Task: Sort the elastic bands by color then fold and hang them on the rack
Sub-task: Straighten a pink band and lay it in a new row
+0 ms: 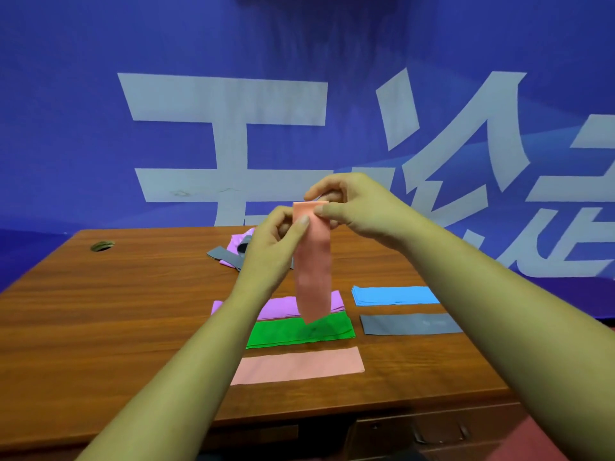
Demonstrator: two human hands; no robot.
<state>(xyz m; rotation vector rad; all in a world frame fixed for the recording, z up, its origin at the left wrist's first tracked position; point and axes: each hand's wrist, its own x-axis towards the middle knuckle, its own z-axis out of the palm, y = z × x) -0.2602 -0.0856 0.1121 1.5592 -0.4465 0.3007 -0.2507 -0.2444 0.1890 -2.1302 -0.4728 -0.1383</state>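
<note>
- Holding the salmon band (pixel 312 261) up in the air above the middle of the desk (pixel 116 311), top edge level, the rest hanging straight down. My guess is it's held like that so its own weight pulls it flat before folding.
- Left hand (pixel 279 241) pinches the top left corner between thumb and fingers. Right hand (pixel 352 207) pinches the top right corner, thumb against forefinger, with the other fingers curled behind. So both hands are pinching and neither one is spread.
- Right under the dangling tail, toward the near edge of the surface, is the flat salmon band (pixel 299 366). That's the obvious home for this one since the colour matches.
- Just behind it are the green pile (pixel 299 332) and then the purple pile (pixel 283 307), laid as parallel strips so each colour keeps its own row.
- Nearer the right edge are the blue pile (pixel 396 295) and the grey band (pixel 409 324), same idea in a second column.
- Back by the far edge sits a loose heap (pixel 226 256) of grey and purple bits, apparently not sorted yet.
- Far left corner has a cable hole (pixel 102 245), and there's a blue banner (pixel 100 144) behind the desk.
- No rack in view, so I reckon hanging is a good way off.
</note>
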